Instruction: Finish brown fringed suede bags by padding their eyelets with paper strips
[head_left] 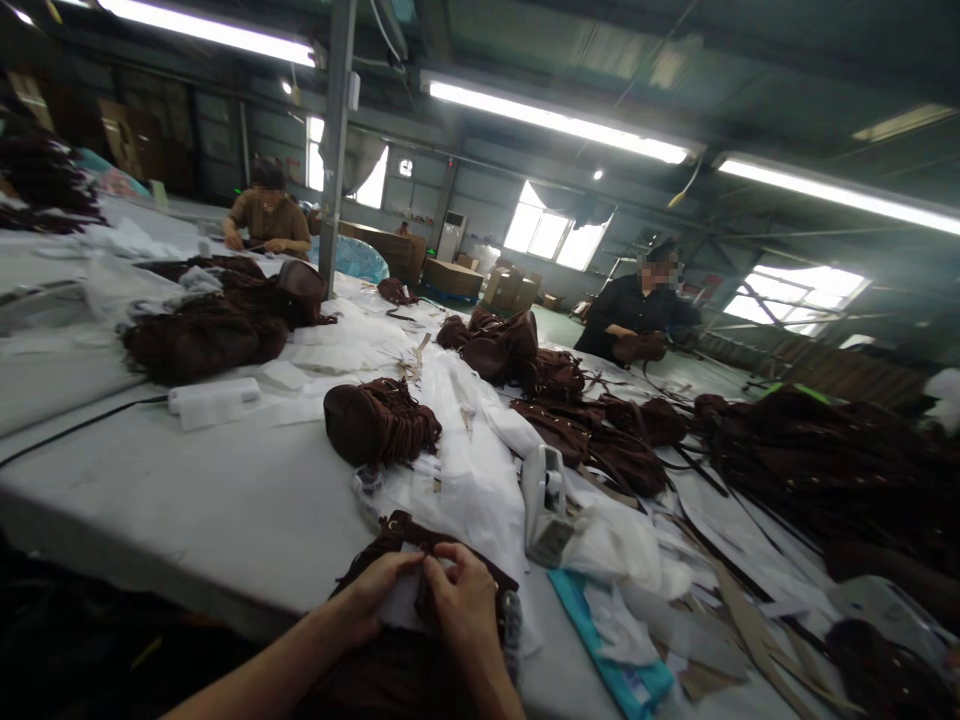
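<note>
Working at the near edge of a white-covered table [187,500], the person holds both hands at a dark brown bag [390,670]. Location of the bag: bottom centre of the view, directly in front of the person, its upper part resting at the table edge and its lower part in shadow.

Left hand [367,595]: closed, fingers drawn together, gripping the upper part of the bag. Right hand [466,590]: closed, thumb and bent forefinger pinching the bag beside the left fingertips. The exact detail between the fingertips is too small to tell. A white sheet [401,605] shows between the two hands, against the bag.

Surrounding items: a fringed brown bag [360,425] lies on its side beyond the hands. A tape dispenser [546,510] stands to the right of it, near crumpled white wrapping [626,550]. A turquoise packet [600,640] lies to the right of the right hand. A white roll [217,395] lies farther left, and a large heap of brown bags [825,460] occupies the right side.

Across the table, one co-worker [274,220] is positioned at the left; another co-worker [619,310], at the right, holds a brown article [640,347].
</note>
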